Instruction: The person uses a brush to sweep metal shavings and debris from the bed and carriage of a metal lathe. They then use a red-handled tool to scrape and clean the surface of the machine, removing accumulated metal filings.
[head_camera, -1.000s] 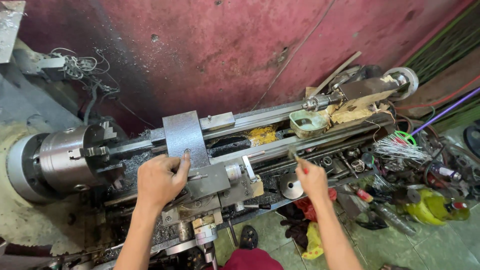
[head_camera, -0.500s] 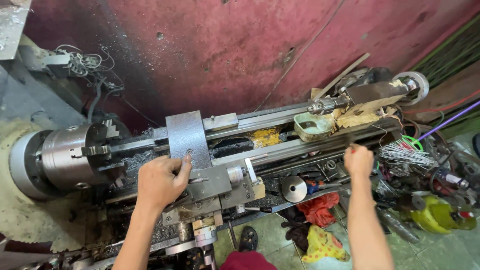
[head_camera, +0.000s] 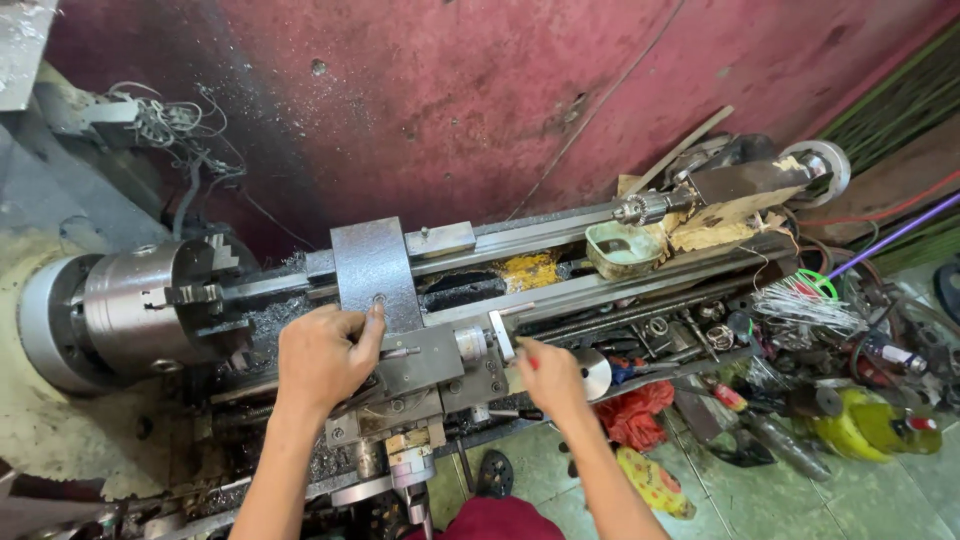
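The left hand (head_camera: 322, 358) lies clenched over the grey metal lathe carriage (head_camera: 425, 365), its grip hidden beneath. At three o'clock, the right hand (head_camera: 549, 379) closes round the round silver handwheel (head_camera: 597, 372), half covering it.

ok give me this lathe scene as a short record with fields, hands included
machine: metal lathe against a red wall
chuck: steel chuck at the left end
left hand: left hand rests on the grey tool post block
right hand: right hand by the small crank handle and round handwheel
on the bed: green dish, yellow shavings
floor: tools, red rag
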